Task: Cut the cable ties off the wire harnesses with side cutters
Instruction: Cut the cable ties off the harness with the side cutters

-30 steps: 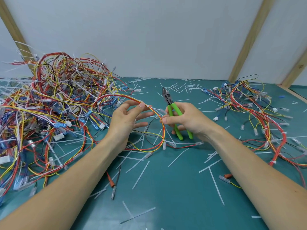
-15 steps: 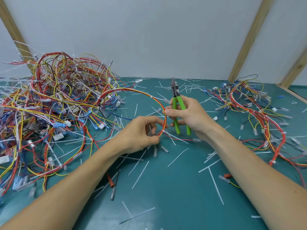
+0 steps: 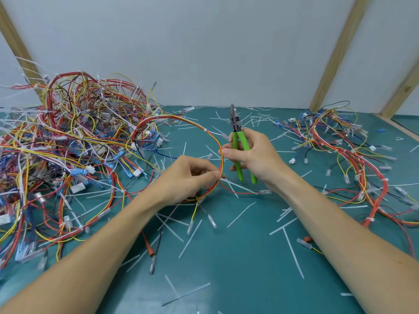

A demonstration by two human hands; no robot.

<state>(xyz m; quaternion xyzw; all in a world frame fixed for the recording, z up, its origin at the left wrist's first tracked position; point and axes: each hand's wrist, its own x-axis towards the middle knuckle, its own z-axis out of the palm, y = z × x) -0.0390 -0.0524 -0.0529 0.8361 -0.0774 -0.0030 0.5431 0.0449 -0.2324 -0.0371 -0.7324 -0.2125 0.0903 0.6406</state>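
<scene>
While cut strips litter the near green mat [image 3: 226, 257], the left hand [image 3: 183, 177] has slid down from the top of the wire loop [image 3: 210, 134] and now pinches it at its lower right side. Just beyond, the right hand [image 3: 251, 155] still grips the green-handled cutters [image 3: 238, 146], tips upward, and also pinches the wire. A white tie [image 3: 223, 135] sits on the loop near the blades, probably the next cut. Farther back lie the big tangled pile [image 3: 68, 143] on the left and a smaller pile [image 3: 340, 143] on the right.
</scene>
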